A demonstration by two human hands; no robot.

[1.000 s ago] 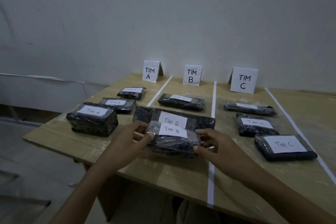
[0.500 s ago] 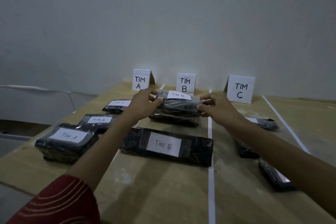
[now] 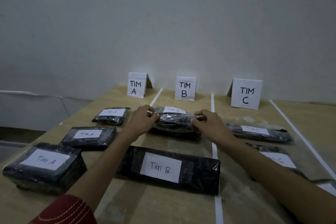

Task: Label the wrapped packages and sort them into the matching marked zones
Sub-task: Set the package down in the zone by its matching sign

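Head view, dim light. I log the small Tim B package (image 3: 174,117) in the middle lane, towards the far end of the table, just in front of the TIM B sign (image 3: 185,89). The left hand (image 3: 141,122) grips its left end, fingers curled over the top edge. The right hand (image 3: 211,125) pinches its right end between thumb and fingers. The package lies between the two hands, over a second dark package (image 3: 178,133). I cannot tell whether it rests on that one or is carried by the hands. Nearer me in the same lane the long Tim B package (image 3: 169,167) lies flat, apart from both hands.

Surface: a pale wooden table (image 3: 160,205), scuffed, divided into lanes by strips of white tape (image 3: 214,149).
- Left lane: three Tim A packages (image 3: 89,137) in a staggered row, with the TIM A sign (image 3: 136,85) at the back.
- Right lane: two Tim C packages (image 3: 260,132), the nearer one partly behind the right forearm, with the TIM C sign (image 3: 246,94) at the back.

A plain grey-white wall (image 3: 163,23) stands behind.

Materials: the packages are dark blocks under glossy, wrinkled clear film, with handwritten white paper labels. The signs are folded white card standing like tents. The left arm has a red sleeve (image 3: 67,211) with white stitching.
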